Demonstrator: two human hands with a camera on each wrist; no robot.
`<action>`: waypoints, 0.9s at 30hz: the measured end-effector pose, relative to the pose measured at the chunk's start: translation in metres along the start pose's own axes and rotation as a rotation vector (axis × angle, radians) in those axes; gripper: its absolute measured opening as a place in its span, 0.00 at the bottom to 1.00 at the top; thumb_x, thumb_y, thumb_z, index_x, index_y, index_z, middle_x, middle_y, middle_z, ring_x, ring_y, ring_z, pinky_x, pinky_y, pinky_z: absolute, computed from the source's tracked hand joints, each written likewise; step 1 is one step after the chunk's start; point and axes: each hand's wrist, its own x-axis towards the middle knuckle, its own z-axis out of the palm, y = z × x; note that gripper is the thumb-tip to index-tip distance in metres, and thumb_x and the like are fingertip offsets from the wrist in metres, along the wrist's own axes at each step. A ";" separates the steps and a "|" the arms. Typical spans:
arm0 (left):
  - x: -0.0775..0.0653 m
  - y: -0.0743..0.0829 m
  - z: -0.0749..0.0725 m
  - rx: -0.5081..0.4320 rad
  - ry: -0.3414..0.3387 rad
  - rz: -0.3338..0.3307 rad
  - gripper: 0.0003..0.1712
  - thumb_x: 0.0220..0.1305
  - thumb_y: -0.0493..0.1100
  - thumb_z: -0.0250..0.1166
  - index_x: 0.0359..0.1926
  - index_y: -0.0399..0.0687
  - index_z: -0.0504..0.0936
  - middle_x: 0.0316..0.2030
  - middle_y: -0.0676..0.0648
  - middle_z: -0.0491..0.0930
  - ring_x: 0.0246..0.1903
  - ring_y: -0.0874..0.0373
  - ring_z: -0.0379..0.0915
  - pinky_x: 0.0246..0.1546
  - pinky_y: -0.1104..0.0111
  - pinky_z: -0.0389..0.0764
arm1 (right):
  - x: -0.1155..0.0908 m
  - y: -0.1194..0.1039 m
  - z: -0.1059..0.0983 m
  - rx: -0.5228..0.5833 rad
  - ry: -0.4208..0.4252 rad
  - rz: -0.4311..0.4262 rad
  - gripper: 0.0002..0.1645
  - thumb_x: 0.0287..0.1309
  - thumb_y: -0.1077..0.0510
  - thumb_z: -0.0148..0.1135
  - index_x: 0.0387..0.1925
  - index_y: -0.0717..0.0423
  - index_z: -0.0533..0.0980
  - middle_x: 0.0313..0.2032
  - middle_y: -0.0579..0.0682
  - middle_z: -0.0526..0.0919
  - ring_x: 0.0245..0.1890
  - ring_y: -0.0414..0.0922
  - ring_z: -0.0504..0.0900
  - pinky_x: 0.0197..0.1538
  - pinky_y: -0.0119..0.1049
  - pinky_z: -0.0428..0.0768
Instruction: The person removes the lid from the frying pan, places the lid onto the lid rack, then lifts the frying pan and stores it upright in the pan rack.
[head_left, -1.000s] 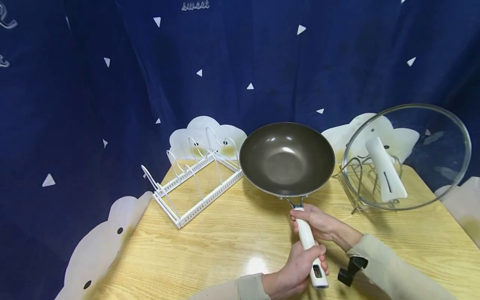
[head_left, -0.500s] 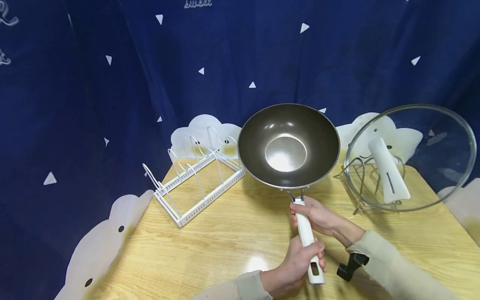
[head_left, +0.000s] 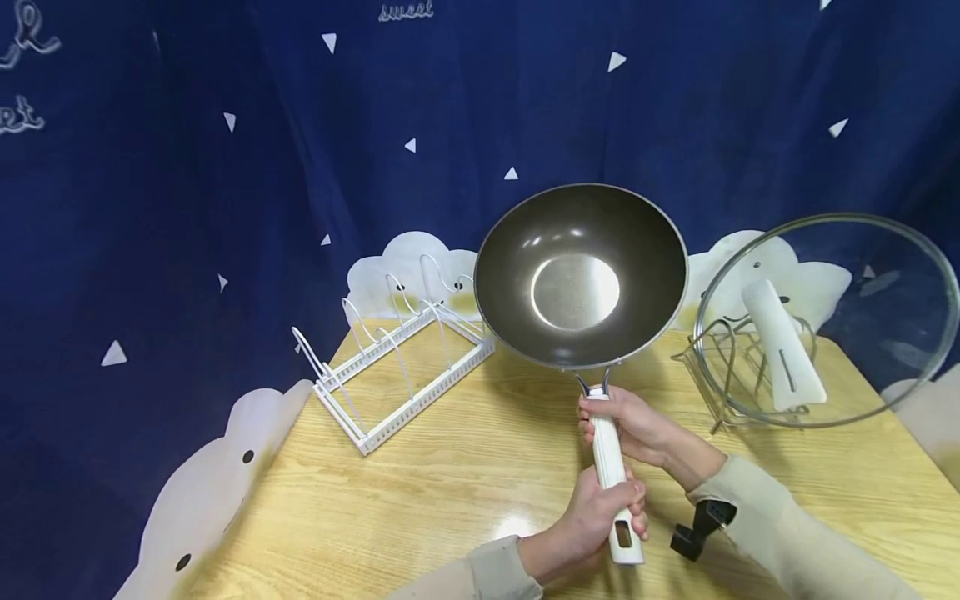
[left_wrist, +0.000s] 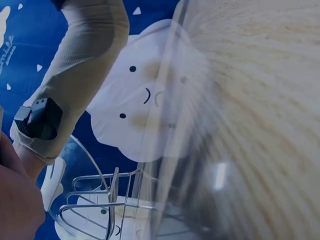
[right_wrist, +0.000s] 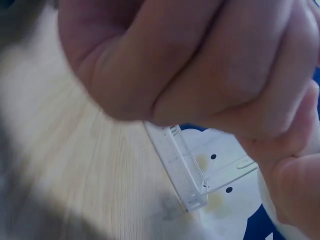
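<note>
- Fingers of the left hand (head_left: 596,512) are curled round the lower part of the white handle (head_left: 610,458), thumb laid across it; those of the right hand (head_left: 626,425) grip it higher up, close under the pan.
- The right wrist view is filled by knuckles that hide the handle, so how far the fingertips wrap behind it is hard to tell.
- The dark pan (head_left: 577,292) lies straight ahead of both sets of fingers, its hollow tipped toward the person; it appears to be held above the table (head_left: 405,508).
- The handle's long axis runs from the bowl back toward the person, its near end leaning slightly right; the right hand is nearer the bowl, the left nearer the handle's end.
- To the pan's left stands the white rack (head_left: 428,398), its length slanting from near left to far right. The pan's rim overlaps its far end in the head view; whether they touch, I cannot say.
- To the pan's right, the glass lid (head_left: 840,317) leans tilted at the metal rack (head_left: 705,385).
- Count: one pan, one lid, two racks, two hands.
</note>
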 end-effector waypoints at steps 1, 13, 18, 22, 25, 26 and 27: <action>0.000 0.001 -0.001 -0.007 -0.015 -0.010 0.08 0.60 0.32 0.52 0.33 0.49 0.64 0.17 0.58 0.69 0.14 0.68 0.69 0.20 0.74 0.76 | 0.001 -0.001 0.000 0.034 -0.021 0.000 0.10 0.70 0.67 0.39 0.35 0.59 0.67 0.28 0.47 0.74 0.27 0.39 0.75 0.35 0.29 0.78; 0.006 0.010 -0.010 -0.002 -0.130 -0.041 0.07 0.61 0.34 0.50 0.34 0.50 0.62 0.18 0.58 0.68 0.15 0.69 0.69 0.21 0.74 0.76 | 0.003 -0.006 -0.002 0.029 -0.084 -0.113 0.03 0.70 0.66 0.42 0.37 0.58 0.62 0.28 0.47 0.74 0.27 0.38 0.74 0.35 0.28 0.78; 0.008 0.014 -0.008 -0.028 -0.145 -0.074 0.06 0.64 0.35 0.50 0.34 0.51 0.62 0.17 0.58 0.68 0.15 0.69 0.68 0.21 0.75 0.75 | 0.005 -0.004 -0.001 -0.086 -0.043 -0.211 0.07 0.69 0.67 0.42 0.34 0.57 0.64 0.26 0.46 0.74 0.25 0.38 0.74 0.32 0.28 0.78; 0.009 0.019 -0.006 -0.027 -0.086 -0.119 0.07 0.63 0.34 0.51 0.33 0.51 0.65 0.17 0.57 0.69 0.14 0.68 0.68 0.21 0.74 0.75 | 0.005 -0.005 -0.001 -0.224 0.000 -0.245 0.05 0.69 0.66 0.43 0.34 0.58 0.63 0.24 0.47 0.73 0.24 0.38 0.75 0.30 0.29 0.78; 0.010 0.024 -0.001 0.005 0.038 -0.156 0.07 0.59 0.32 0.54 0.31 0.49 0.68 0.16 0.55 0.70 0.14 0.67 0.68 0.20 0.73 0.76 | 0.006 -0.007 -0.001 -0.320 0.039 -0.257 0.04 0.69 0.65 0.45 0.36 0.61 0.62 0.24 0.48 0.73 0.23 0.40 0.76 0.29 0.31 0.79; 0.011 0.025 0.000 0.024 0.086 -0.165 0.07 0.57 0.32 0.55 0.30 0.48 0.69 0.16 0.55 0.70 0.14 0.66 0.69 0.20 0.73 0.76 | 0.007 -0.008 -0.001 -0.354 0.059 -0.259 0.05 0.69 0.64 0.46 0.36 0.61 0.61 0.23 0.49 0.73 0.23 0.40 0.76 0.29 0.31 0.80; 0.012 0.026 0.002 0.041 0.136 -0.168 0.07 0.55 0.32 0.56 0.30 0.47 0.70 0.16 0.54 0.70 0.13 0.66 0.69 0.19 0.73 0.76 | 0.008 -0.009 0.000 -0.382 0.079 -0.258 0.06 0.69 0.63 0.46 0.36 0.63 0.61 0.23 0.50 0.73 0.23 0.40 0.76 0.29 0.32 0.80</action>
